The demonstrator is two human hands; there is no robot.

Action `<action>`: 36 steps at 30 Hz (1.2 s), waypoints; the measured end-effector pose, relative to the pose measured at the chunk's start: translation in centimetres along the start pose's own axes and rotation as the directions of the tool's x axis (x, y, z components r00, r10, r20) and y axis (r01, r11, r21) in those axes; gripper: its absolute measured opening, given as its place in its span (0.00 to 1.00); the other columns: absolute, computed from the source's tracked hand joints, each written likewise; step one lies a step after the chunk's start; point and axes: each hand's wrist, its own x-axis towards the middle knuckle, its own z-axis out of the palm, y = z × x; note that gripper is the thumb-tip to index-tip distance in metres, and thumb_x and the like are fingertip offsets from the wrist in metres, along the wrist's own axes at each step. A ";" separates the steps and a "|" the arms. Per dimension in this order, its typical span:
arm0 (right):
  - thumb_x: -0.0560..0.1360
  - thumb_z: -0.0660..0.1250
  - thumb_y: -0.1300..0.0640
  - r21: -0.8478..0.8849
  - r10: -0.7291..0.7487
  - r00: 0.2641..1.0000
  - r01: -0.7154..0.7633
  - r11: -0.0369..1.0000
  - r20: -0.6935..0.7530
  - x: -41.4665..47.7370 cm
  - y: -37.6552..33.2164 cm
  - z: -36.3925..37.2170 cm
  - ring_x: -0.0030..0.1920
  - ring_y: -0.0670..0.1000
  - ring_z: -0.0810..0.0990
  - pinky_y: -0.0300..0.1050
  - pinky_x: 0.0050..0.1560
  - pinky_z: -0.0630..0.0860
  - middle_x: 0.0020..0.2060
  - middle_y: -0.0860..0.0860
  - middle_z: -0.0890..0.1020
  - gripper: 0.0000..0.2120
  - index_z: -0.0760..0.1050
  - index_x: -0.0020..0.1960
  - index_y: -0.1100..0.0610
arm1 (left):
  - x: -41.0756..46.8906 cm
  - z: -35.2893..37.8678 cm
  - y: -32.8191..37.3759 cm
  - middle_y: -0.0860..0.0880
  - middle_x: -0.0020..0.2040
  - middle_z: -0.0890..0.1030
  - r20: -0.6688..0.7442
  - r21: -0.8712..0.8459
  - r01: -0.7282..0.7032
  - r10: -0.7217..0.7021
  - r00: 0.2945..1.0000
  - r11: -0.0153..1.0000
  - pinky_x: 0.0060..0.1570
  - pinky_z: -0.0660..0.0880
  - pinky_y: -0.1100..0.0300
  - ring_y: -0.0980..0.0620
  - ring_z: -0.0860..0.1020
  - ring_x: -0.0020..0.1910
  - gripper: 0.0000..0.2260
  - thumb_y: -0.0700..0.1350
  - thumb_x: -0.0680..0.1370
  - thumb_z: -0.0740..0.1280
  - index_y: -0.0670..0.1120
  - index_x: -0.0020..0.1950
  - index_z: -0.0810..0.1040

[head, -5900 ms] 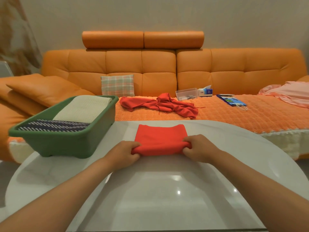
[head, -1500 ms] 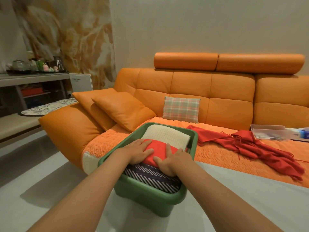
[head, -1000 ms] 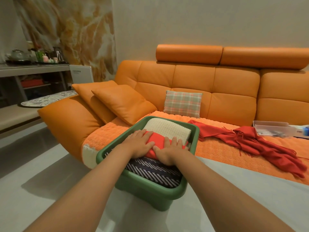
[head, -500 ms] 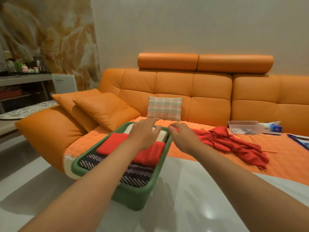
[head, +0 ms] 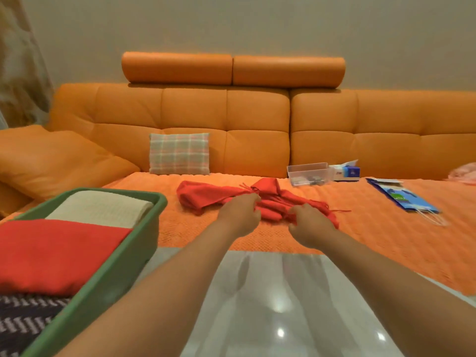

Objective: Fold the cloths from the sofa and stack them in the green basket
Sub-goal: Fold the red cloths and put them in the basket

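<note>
Both bare forearms reach forward side by side over the glossy white table (head: 270, 305) and out past its far edge to the seat of the orange sofa (head: 257, 140). The backs of both hands face the camera and the wrists are nearly straight. The left hand (head: 239, 215) has its fingers curled downward and forward, and its grip is clenched on a fold near the middle of the crumpled red scarf (head: 206, 195). The right hand (head: 309, 225), just beside it and a little nearer the camera, is bent at the knuckles with the fingers hooked under, its grip grasping the scarf's fringed right-hand part. The picture is slightly blurred, so the exact lie of each finger cannot be told. The scarf lies unfolded in a heap on the textured orange seat cover, stretching leftward from the hands toward the green basket (head: 144, 238). The basket stands at the left on the table's edge, against the sofa. In it a folded red cloth (head: 56, 253) lies over a dark striped cloth (head: 23, 320), with a folded cream cloth (head: 103, 208) at the far end. A plaid cushion (head: 179, 153) leans on the sofa back behind the scarf. To the right sit a clear plastic box (head: 307, 173), a tissue box (head: 346, 172) touching it, and a blue paper bag (head: 401, 198) lying flat. A pink cloth (head: 463, 173) shows at the right edge.
</note>
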 end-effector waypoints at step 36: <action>0.69 0.65 0.60 0.363 -0.142 0.985 0.169 0.916 -0.098 -15.1 -1.9 -2.0 0.40 0.52 0.78 0.53 0.42 0.72 0.35 0.49 0.81 0.02 0.75 0.38 0.55 | -14.3 -3.2 3.3 0.53 0.46 0.82 0.148 -0.010 -0.157 0.156 0.976 0.988 0.44 0.71 0.55 0.47 0.78 0.49 0.12 0.39 0.76 0.60 0.56 0.47 0.77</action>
